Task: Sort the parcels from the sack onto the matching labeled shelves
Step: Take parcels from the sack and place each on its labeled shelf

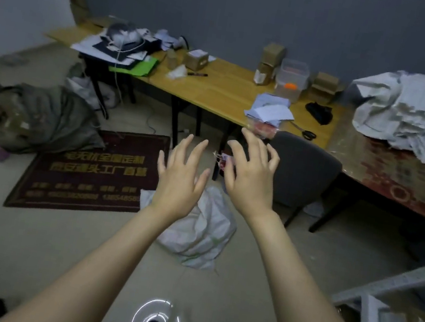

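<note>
1. Head view, hands: the left hand (180, 175) and the right hand (249, 175) are held out side by side, backs up. The left fingers are straight and spread. The right fingers are spread and slightly bent at the tips. Nothing is held by either hand.

2. Head view, task's thing: the white sack (202, 232) is seen crumpled on the floor, below the two wrists and between the forearms. It lies nearer than the fingertips, which point to the far side, past it. No clear long axis is shown by the heap, and its mouth cannot be made out. No parcel is seen outside it with certainty; a small red and white scrap (223, 160) between the hands is too blurred to be named.

3. Head view, which hand: both hands are judged about equally close, the left over the sack's far left edge, the right over its far right edge. A lowering and drawing back of both hands is judged to be needed.

4. Head view, goal: a white shelf frame (381, 284) is seen near right, well apart from the sack. Its labels cannot be read.
</note>
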